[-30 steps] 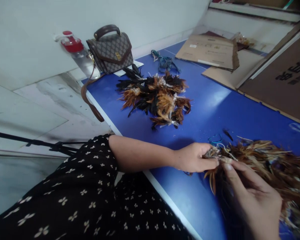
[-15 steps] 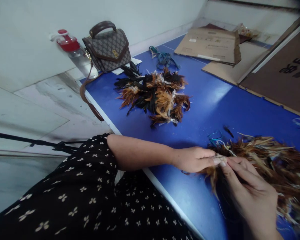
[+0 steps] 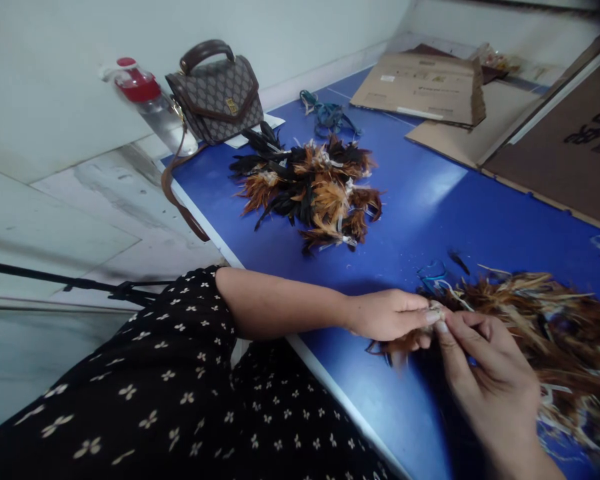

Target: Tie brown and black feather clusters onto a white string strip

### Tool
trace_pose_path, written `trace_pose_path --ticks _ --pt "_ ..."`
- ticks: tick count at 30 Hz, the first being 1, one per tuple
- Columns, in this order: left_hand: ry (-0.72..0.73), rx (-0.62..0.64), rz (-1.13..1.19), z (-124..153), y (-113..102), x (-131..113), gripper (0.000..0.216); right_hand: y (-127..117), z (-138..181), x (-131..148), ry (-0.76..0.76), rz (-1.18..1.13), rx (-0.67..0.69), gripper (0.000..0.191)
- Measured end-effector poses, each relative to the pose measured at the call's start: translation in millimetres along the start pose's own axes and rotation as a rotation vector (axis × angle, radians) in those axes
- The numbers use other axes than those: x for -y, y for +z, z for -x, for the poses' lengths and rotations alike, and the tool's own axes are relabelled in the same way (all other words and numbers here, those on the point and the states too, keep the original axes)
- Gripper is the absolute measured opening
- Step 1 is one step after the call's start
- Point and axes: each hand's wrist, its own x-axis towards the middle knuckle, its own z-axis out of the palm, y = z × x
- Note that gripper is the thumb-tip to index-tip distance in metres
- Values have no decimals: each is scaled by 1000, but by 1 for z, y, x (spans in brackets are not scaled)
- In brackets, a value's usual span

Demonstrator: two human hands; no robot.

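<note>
My left hand (image 3: pixel 387 315) rests on the blue table (image 3: pixel 415 213) near its front edge, fingers closed in a pinch on a small tuft of brown feathers (image 3: pixel 405 341). My right hand (image 3: pixel 485 370) meets it fingertip to fingertip and pinches the same tuft at its pale stems. To the right lies a big heap of loose brown and tan feathers (image 3: pixel 545 333), touching my right hand. A pile of bundled black and orange feathers (image 3: pixel 313 193) sits farther back on the table.
A patterned handbag (image 3: pixel 215 97) with a brown strap and a red-capped bottle (image 3: pixel 147 103) stand at the far left corner. Teal cords (image 3: pixel 327 117) lie behind the pile. Flattened cardboard (image 3: pixel 430 83) covers the back right. A wall runs along the left.
Both hands drew closer, pinching the tuft's stems together. The tuft now hangs below my left hand toward the table edge.
</note>
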Motion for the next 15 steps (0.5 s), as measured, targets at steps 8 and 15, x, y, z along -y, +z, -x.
trace_pose_path --ticks 8,15 --pt "10 54 59 2 0 -2 39 -3 1 4 14 47 -36 63" --pt "-30 112 -46 5 -4 4 32 -1 -5 5 2 -118 64 57"
